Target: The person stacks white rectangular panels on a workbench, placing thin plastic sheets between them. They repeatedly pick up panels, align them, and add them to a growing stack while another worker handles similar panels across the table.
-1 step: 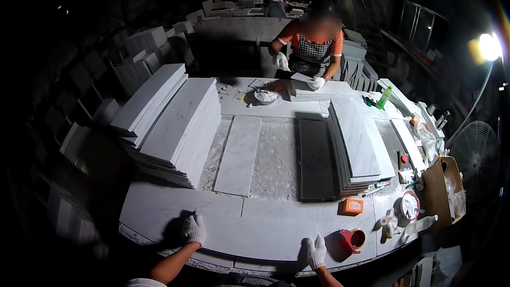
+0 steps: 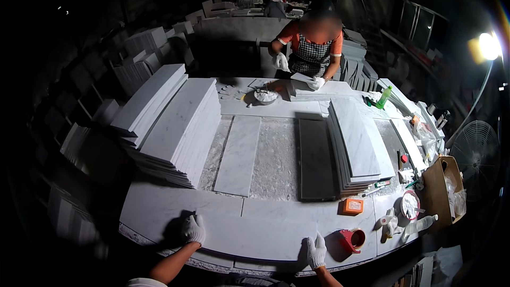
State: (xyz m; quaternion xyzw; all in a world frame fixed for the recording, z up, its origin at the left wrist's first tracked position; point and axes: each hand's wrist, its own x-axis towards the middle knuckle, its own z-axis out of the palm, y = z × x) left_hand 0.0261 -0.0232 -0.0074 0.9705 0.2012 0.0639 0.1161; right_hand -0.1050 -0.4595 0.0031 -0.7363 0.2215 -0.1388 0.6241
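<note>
A white marble tile (image 2: 255, 236) with faint grey veins lies lengthwise in front of me, on the near part of the bench. At its left end my left hand (image 2: 194, 229), in a white knit glove, is closed with the fingers curled at the edge. My right hand (image 2: 316, 251), gloved the same way, grips the opposite short end, its fingers pointing away from me and lying along the edge. The undersides of both grips are hidden. Just right of my right hand sits a red tape dispenser (image 2: 350, 241). An orange box (image 2: 353, 207) stands farther back.
Tall marble stacks stand at left (image 2: 178, 119) and right (image 2: 357, 141). Between them lie a light tile (image 2: 239, 154) and a shaded tile (image 2: 317, 159). A cardboard box (image 2: 442, 191), bottle (image 2: 421, 225) and fan (image 2: 475, 154) are at right. Across the bench a co-worker (image 2: 313, 53) holds a small piece.
</note>
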